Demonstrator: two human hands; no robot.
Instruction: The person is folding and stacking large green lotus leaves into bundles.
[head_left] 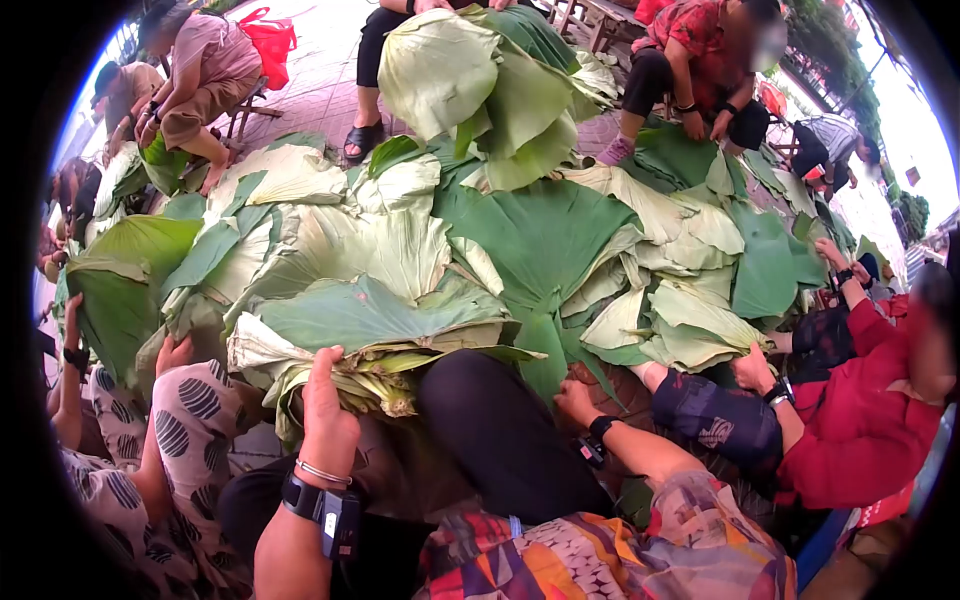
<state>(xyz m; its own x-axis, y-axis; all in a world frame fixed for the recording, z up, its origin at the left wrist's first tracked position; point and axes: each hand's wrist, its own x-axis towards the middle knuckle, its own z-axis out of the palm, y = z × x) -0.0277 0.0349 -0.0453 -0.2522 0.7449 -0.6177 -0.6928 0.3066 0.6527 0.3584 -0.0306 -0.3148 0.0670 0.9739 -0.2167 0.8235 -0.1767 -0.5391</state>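
My left hand (328, 415) is closed on the near edge of a stack of folded lotus leaves (375, 318), thumb pointing up. The cut stem ends of this stack bunch together beside my raised knee. To the right of that knee, my right hand (577, 398) is closed at the lower end of a green lotus leaf (545, 360). What its fingers hold is partly hidden. A large green leaf (545, 235) spreads flat just beyond, over the pile of pale and green leaves (340, 245).
Co-workers sit around the pile. On my right, a person in a red top (850, 430) handles pale leaves (690, 325); on my left, a person in patterned clothes (200, 430) holds a green leaf (120, 300). Opposite, a person holds up a big leaf bundle (500, 90).
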